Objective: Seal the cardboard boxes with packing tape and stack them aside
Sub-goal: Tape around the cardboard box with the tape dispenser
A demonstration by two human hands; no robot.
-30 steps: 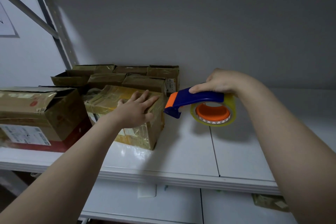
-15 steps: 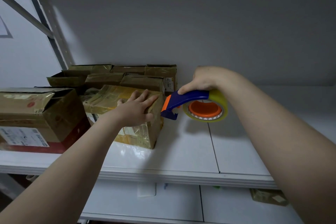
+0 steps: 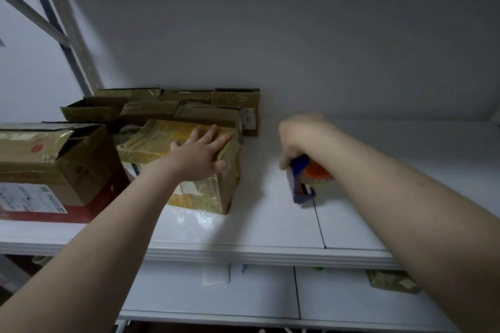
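the step in hand looks like the pause between taping and moving: the left hand [image 3: 201, 158] lies flat, fingers [image 3: 213, 134] spread, on top of the heavily taped box [image 3: 186, 170] at its right end, thumb hooked over the near edge, pressing rather than gripping. the right hand [image 3: 297, 140] is wrapped around the blue handle of the tape dispenser [image 3: 305, 180], which sits low over the white shelf [image 3: 270, 224], well apart from the box to its right. motion blur hides whether the dispenser is touching the shelf, so i cannot tell if it is being set down or merely swung aside.

the box sits on the shelf against a larger open carton [image 3: 54, 167] on its left, with more small boxes [image 3: 173, 108] packed behind it. it seems sealed already, its top and side glossy with tape. the next move probably calls for freeing the right hand, then getting both hands around the box to lift it clear of its neighbours and stack it.
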